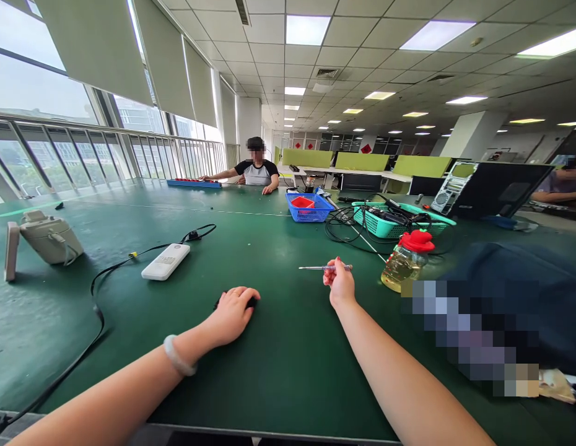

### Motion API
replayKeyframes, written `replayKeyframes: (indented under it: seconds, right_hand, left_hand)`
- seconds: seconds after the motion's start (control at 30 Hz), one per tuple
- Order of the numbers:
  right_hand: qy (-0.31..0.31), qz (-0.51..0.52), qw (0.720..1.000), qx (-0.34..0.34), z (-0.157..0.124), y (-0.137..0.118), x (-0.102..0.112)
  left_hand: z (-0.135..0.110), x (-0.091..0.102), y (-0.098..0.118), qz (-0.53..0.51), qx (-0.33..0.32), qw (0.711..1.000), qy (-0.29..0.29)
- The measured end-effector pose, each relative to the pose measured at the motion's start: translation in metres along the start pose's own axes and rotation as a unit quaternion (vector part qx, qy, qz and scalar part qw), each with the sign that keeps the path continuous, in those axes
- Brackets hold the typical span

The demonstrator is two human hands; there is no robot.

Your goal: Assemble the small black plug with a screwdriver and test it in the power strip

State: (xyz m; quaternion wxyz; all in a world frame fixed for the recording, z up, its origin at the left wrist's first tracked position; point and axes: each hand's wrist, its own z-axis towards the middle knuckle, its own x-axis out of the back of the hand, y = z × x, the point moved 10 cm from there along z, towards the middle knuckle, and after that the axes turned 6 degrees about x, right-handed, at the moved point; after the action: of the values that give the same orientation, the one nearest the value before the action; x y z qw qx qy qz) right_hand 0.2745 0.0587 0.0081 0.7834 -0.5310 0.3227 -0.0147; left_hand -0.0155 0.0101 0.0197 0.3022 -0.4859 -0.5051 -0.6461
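My right hand (340, 282) is closed round the handle of a thin screwdriver (314, 267), its metal shaft pointing left, held just above the green tabletop (288, 365). On the table to the left, my left hand (233, 313) curves over a small black object (253, 302). Most of that object is hidden under the palm and fingers; it may be a computer mouse. A white power bank (166, 261) lies beyond the left hand. Right of the screwdriver stands a glass bottle (402, 267) with a red lid, holding yellowish liquid.
A black cable (96, 303) runs along the left side, near a beige case (52, 236). Blue (311, 214) and teal (378, 224) baskets with cables stand ahead. Dark fabric (524, 297) lies at right, near a computer monitor (497, 189). Another person (257, 173) sits opposite.
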Motion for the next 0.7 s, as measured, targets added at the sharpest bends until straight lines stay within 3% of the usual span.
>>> replayKeyframes:
  seconds: [0.1, 0.3, 0.5, 0.7]
  right_hand:
    - [-0.010, 0.000, 1.000, -0.003, -0.002, 0.000, -0.004]
    - [-0.026, -0.007, 1.000, -0.006, -0.005, 0.000, -0.010]
    - [-0.044, -0.011, 0.999, -0.010, -0.005, 0.002, -0.013]
    - [-0.049, -0.021, 0.999, -0.008, -0.003, 0.005, -0.014]
  left_hand:
    - [-0.016, 0.028, -0.059, 0.020, 0.004, 0.999, 0.034]
    - [-0.023, 0.087, -0.180, 0.073, 0.124, 0.988, 0.063]
    - [-0.043, 0.125, -0.223, 0.070, 0.193, 0.972, 0.116]
    - [-0.056, 0.120, -0.253, 0.073, 0.245, 0.958, 0.130]
